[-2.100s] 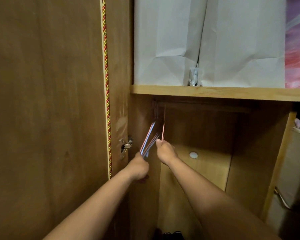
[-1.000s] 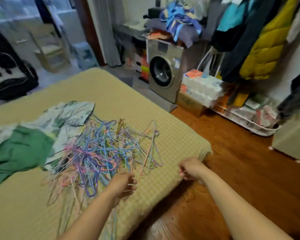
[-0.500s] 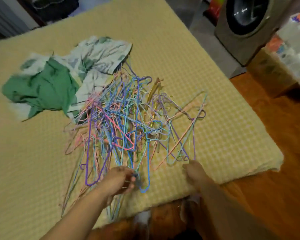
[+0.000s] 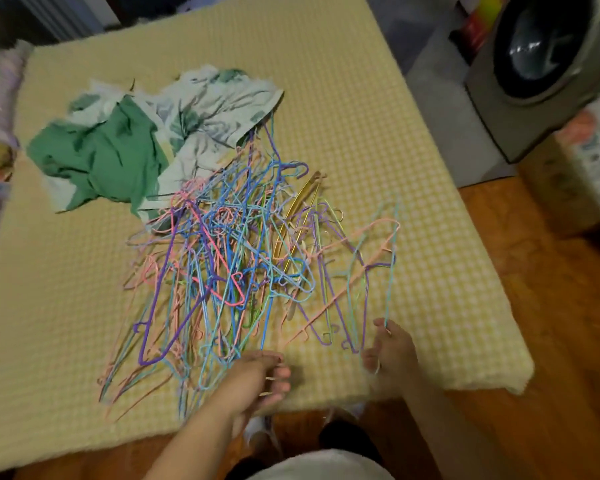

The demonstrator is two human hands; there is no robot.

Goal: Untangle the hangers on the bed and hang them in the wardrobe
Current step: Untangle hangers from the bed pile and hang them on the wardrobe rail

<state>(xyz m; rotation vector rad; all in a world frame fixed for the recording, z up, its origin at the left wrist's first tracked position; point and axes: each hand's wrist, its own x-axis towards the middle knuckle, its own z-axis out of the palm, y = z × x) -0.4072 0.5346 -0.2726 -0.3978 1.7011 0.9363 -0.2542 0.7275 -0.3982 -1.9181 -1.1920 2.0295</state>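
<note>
Tangled heap of thin plastic-coated wire hangers [image 4: 243,258] sits mid-bed on the yellow checked bed cover [image 4: 378,109], spilling to the near edge. My read: each one is light and springy, stiff enough to keep its shape, coating a bit slick; the hooks snag neighbours, so yanking will drag the whole pile. Best hold looks like a hook or shoulder at the loose right fringe, then slide it out along its own plane. Colours: blue, purple, pink, teal, peach, a few gold ones near the middle; far end tucked under the crumpled green and leaf-print cloth [image 4: 125,147]. Right hand [image 4: 390,348] pinches the near end of a pale teal wire hanger [image 4: 392,271] at the right edge of the heap. Left hand [image 4: 257,375] has fingers curled into the near ends of the pile; looks like it holds a strand or two, blur makes it uncertain. Grey front-loading washing machine [image 4: 551,64] stands far right, off the bed.
</note>
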